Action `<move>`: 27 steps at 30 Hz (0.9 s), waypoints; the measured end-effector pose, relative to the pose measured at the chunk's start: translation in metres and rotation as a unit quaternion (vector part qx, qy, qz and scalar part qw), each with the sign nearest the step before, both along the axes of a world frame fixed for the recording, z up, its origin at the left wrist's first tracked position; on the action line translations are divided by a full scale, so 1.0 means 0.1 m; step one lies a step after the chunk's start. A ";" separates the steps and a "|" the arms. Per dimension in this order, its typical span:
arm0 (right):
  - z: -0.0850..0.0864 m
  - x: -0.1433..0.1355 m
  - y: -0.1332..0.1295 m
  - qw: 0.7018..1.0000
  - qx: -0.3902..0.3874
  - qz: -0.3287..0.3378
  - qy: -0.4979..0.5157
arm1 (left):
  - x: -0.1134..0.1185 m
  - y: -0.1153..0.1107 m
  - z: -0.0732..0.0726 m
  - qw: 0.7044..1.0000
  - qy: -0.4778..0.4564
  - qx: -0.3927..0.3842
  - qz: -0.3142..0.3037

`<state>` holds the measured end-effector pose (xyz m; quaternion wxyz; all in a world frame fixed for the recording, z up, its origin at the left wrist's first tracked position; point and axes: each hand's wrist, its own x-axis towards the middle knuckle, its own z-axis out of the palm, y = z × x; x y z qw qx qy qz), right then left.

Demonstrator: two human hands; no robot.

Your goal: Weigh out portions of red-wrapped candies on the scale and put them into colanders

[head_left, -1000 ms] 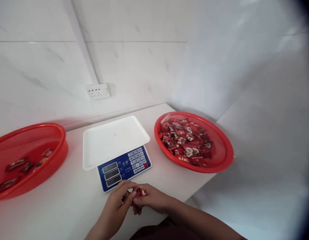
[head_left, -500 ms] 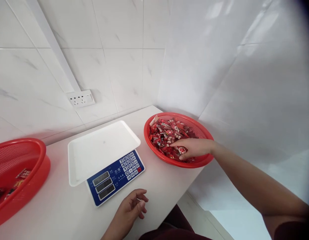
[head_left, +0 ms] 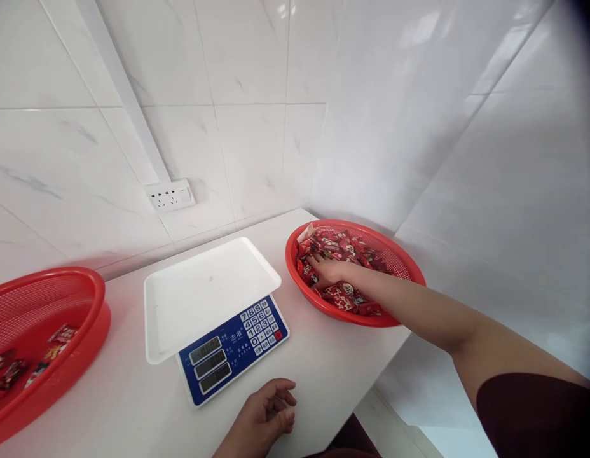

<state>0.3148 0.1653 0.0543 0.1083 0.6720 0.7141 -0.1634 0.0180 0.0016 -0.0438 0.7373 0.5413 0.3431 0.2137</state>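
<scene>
My right hand (head_left: 327,270) reaches into the red basket (head_left: 412,270) on the right, its fingers spread over the red-wrapped packets (head_left: 343,297) at the basket's left side. No packet is visibly gripped. Below the scale's keypad, my left hand (head_left: 271,413) hovers near the table's front edge, fingers loosely curled and apart, holding nothing. The digital scale (head_left: 235,356) has a blue panel with three displays, and its white tray (head_left: 209,296) bears nothing.
Another red basket (head_left: 92,340) with a few packets stands at the left. The white table (head_left: 147,413) meets a tiled wall behind and on the right. A power socket (head_left: 170,195) is mounted on the wall behind the scale.
My right hand has moved left and farther into the basket, its fingers now spread over the packets. My left hand keeps its loose curl. The view has shifted slightly, moving everything rightward.
</scene>
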 end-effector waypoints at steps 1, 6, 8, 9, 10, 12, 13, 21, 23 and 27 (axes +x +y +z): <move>0.00 0.02 0.00 1.000 -0.002 0.005 -0.005 | 0.00 0.00 -0.02 1.000 -0.002 0.001 -0.002; -0.02 0.04 -0.03 0.999 0.018 0.036 -0.015 | 0.00 -0.02 -0.04 1.000 -0.003 0.010 0.001; -0.06 0.03 -0.03 0.999 0.023 0.038 -0.016 | 0.00 -0.02 -0.02 1.000 0.004 0.017 0.002; -0.10 0.02 -0.03 0.999 0.023 0.034 -0.019 | 0.00 -0.02 -0.02 1.000 0.006 0.020 0.001; -0.14 0.01 -0.02 0.999 0.024 0.026 -0.023 | 0.00 -0.02 -0.02 1.000 0.008 0.023 0.000; -0.21 0.01 -0.02 0.999 0.031 0.007 -0.032 | 0.00 -0.02 -0.02 1.000 0.010 0.028 -0.002; -0.24 0.01 -0.01 0.999 0.038 0.001 -0.033 | 0.00 -0.02 -0.02 0.999 0.012 0.031 -0.002; -0.18 0.17 0.07 0.992 0.118 -0.007 0.044 | 0.01 -0.03 0.10 0.999 0.035 0.038 -0.011; -0.13 0.20 0.10 0.988 0.134 -0.016 0.077 | 0.02 -0.03 0.14 0.998 0.040 0.039 -0.013; 0.01 0.29 0.08 0.974 0.144 -0.037 0.169 | 0.02 -0.03 0.14 0.999 0.030 0.039 -0.013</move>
